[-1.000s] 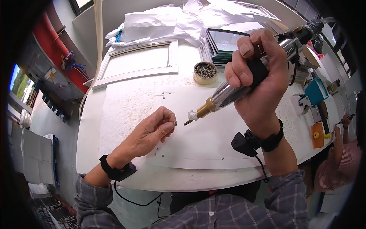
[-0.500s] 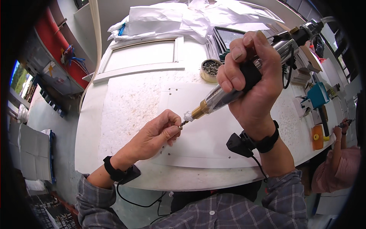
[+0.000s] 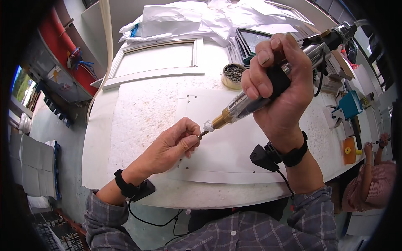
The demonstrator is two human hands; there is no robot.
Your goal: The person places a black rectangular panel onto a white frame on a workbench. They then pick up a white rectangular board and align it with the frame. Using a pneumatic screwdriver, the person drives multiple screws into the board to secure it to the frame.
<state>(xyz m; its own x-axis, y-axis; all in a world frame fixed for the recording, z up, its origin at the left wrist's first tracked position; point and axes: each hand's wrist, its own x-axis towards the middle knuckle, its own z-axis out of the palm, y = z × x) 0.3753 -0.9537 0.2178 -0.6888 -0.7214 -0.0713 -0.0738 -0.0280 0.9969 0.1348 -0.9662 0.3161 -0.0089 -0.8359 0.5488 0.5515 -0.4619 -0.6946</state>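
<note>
My right hand [image 3: 284,88] is wrapped round a silver power screwdriver [image 3: 240,106] with a brass-coloured nose, tilted down to the left. White wrapping [image 3: 208,126] sits round the base of its dark bit. At the bit's end, my left hand [image 3: 178,144] pinches a small metal screw [image 3: 199,137] between thumb and forefinger; the fingertips hide most of it. Both hands are above a flat white panel [image 3: 222,159] with small dark screws or holes near its corners. A round tub [image 3: 231,83] filled with small screws stands beyond the screwdriver.
A white frame [image 3: 153,75] lies at the back left, white sheeting [image 3: 184,23] behind it. Dark-edged panes [image 3: 251,42] stand at the back. At right are a teal tool [image 3: 349,104] and an orange object [image 3: 349,150]. Another person in a striped top [image 3: 368,184] works at the right.
My hands and the screwdriver have barely shifted; a bit more of the dark bit shows above my left fingertips. The other person's hands at the right have moved slightly.
</note>
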